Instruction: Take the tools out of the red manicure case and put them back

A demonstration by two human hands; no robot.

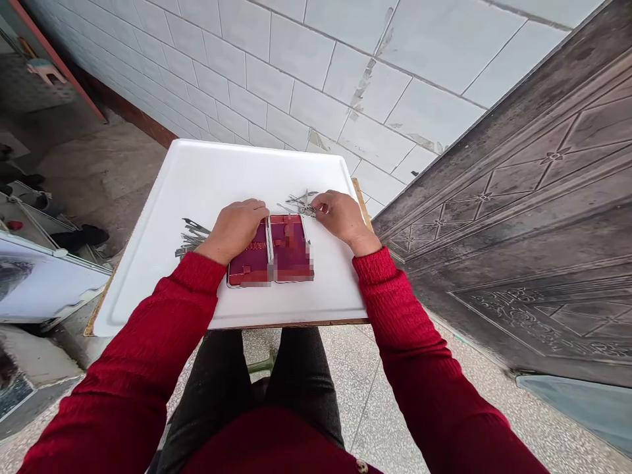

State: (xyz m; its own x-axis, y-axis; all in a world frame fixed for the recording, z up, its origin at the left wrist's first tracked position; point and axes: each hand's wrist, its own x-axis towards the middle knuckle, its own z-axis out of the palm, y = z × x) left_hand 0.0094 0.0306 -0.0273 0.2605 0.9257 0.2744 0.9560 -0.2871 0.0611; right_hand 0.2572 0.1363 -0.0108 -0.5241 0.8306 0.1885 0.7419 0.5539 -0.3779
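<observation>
Using both hands over the white tabletop (291, 306) now. Got the hinged case (284, 258) spread open near the front edge, approx. mid-width, red-and-purple lining up. Got L hand (239, 227) bent over the case's L half, fingers at its upper edge; can't tell if gripping or just resting there. Got R hand (340, 214) at the R pile of metal tools (299, 203), just beyond the case's R half, thumb & fingertips curled in close; can't tell if pinched on a piece. Counting as done: case opened flat, tools out loose in two lots, incl. L pile (189, 241) just outside L hand. Seeing no tools in the visible loops (257, 245) of the L half; can't vouch for the rest, w/ L hand in the way & R half partly blurred. Judging by all that loose metal, calling it partway at best, w/ both lots left to handle.
</observation>
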